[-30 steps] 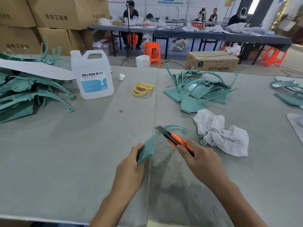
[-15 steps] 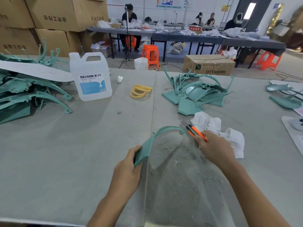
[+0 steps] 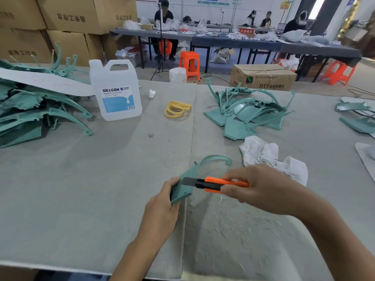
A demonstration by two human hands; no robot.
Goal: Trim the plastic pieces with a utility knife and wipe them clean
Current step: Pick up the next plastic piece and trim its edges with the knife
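A: Far left of the grey table?
B: Heaped with teal plastic pieces, a white strip laid across the top. Just right of that, a white jug marked DEXCON, standing upright.
A: Past the jug?
B: A small white scrap, then a few yellow rings lying flat, well apart from both hands.
A: Near edge, centre?
B: In the left hand, one teal piece, gripped round its flat end (thumb on the near face, fingers hidden behind). Stood on edge on the table, curved arm arching away to the right.
A: Touching the blade?
B: Yes. Orange utility knife, blade out and laid against that flat end, just beside the thumb. Clamped tight in the right hand, fingertips and thumb pinching the handle.
A: Underneath?
B: Pale shavings scattered over the table covering.
A: Further right?
B: Crumpled white cloth just beyond the right hand; behind it a second heap of teal parts. Further pieces at the far right edge.
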